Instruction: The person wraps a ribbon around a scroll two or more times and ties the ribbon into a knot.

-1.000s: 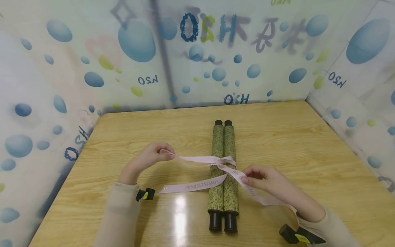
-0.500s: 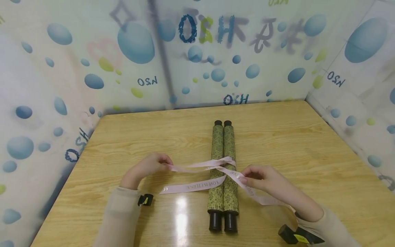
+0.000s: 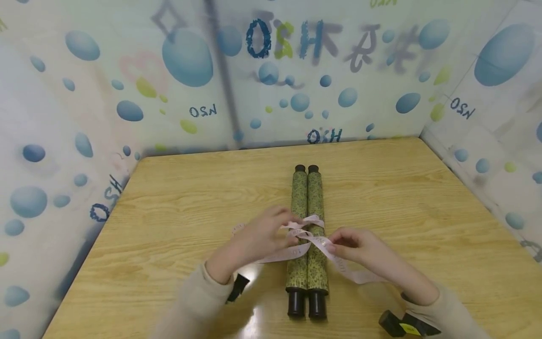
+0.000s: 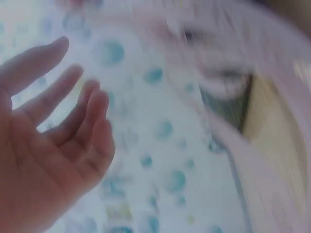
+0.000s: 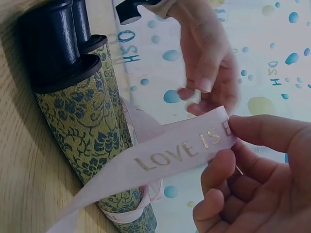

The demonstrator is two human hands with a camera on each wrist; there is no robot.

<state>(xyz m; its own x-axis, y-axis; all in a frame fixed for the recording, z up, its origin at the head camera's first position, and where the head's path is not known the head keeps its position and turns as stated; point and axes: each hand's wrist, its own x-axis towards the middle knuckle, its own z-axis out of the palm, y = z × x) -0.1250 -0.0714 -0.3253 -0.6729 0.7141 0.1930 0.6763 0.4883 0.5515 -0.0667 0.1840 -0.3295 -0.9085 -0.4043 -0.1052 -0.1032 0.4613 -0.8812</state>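
Observation:
Two scrolls [image 3: 299, 270] with green-gold patterned covers and dark end knobs lie side by side on the table. A pink ribbon [image 3: 319, 241] with gold lettering wraps their middle and has loose ends on both sides. My right hand [image 3: 372, 252] pinches the ribbon just right of the scrolls; in the right wrist view thumb and index finger hold the lettered ribbon [image 5: 170, 153]. My left hand [image 3: 264, 235] hovers by the left scroll and partly hides the ribbon. Its fingers [image 4: 73, 109] are spread and loosely bent with nothing between them in the left wrist view.
The wooden table [image 3: 190, 188] extends on every side of the scrolls. Behind it stands a wall [image 3: 271, 108] printed with blue and green drops. A black wrist device [image 3: 406, 325] sits on the right sleeve.
My left hand has let go of the ribbon end that it held on the left and has moved right to the scrolls. My right hand keeps its pinch, almost in place.

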